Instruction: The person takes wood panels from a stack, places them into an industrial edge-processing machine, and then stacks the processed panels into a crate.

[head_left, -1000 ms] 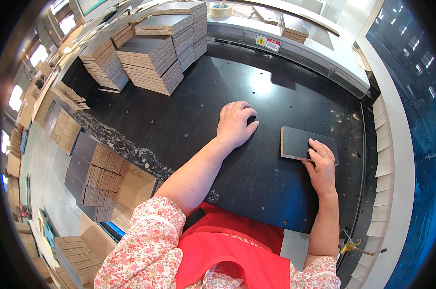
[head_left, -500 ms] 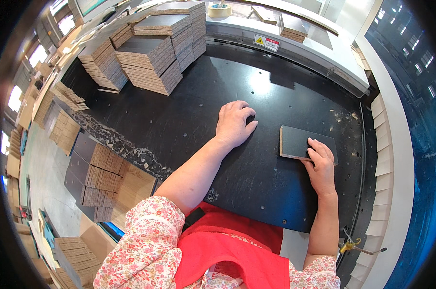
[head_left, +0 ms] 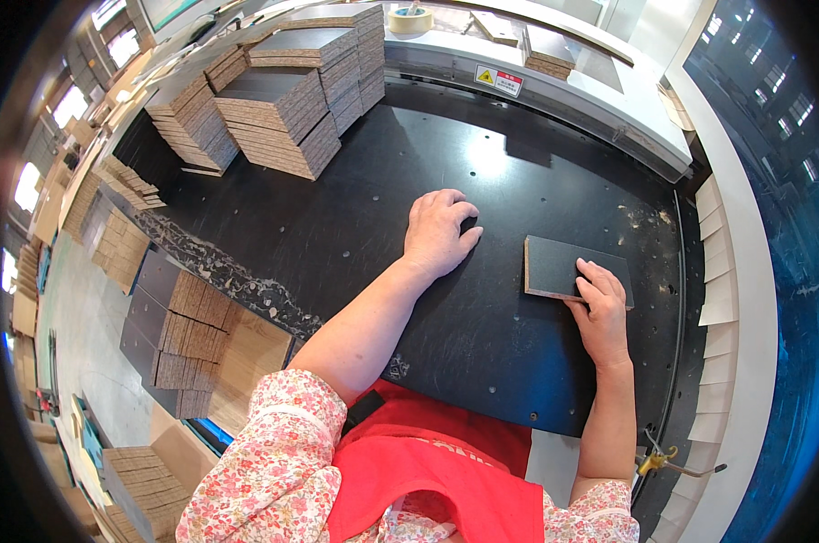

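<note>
Dark-grey board (head_left: pixel 563 261) is sitting at the right of the bench (head_left: pixel 337 231), right hand (head_left: pixel 603 312) gripping its near edge, left hand's (head_left: pixel 437 235) fingers resting loosely half-open, so I'm guessing it's being positioned and next is needing a steady hold.

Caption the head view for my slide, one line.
Right hand on a dark panel, left hand resting on the black tabletop, stacked panels standing at the far left.
</note>
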`<action>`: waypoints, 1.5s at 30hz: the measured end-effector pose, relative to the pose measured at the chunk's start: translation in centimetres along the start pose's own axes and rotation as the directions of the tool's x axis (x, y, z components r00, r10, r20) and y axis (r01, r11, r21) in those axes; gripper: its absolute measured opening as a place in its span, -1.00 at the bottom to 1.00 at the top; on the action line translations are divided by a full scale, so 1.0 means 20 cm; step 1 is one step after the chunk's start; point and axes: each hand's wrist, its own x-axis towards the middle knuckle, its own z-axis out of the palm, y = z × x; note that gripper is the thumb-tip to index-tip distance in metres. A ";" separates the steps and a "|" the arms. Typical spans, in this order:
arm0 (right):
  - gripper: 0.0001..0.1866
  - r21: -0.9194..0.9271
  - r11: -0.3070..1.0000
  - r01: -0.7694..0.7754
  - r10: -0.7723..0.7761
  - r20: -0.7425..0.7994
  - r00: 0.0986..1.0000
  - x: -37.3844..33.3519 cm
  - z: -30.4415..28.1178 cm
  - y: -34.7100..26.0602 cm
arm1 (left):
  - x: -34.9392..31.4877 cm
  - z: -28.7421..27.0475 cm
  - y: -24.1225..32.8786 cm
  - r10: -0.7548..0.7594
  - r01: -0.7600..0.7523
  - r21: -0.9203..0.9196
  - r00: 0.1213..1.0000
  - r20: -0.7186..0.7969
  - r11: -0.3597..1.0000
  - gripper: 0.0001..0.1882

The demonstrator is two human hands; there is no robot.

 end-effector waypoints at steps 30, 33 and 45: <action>-0.71 0.012 1.000 0.020 -0.019 -0.020 1.000 -0.01 0.02 0.02 | 0.00 -0.01 0.01 -0.012 0.011 0.017 1.000 0.018 1.000 -0.70; -0.71 0.008 1.000 0.017 -0.017 -0.017 1.000 -0.01 0.01 0.02 | 0.00 -0.01 0.01 -0.009 0.008 0.015 1.000 0.012 1.000 -0.71; -0.72 0.000 1.000 0.011 -0.011 -0.014 1.000 -0.01 0.01 0.01 | 0.00 0.02 0.00 0.002 -0.002 0.002 0.999 -0.041 1.000 -0.74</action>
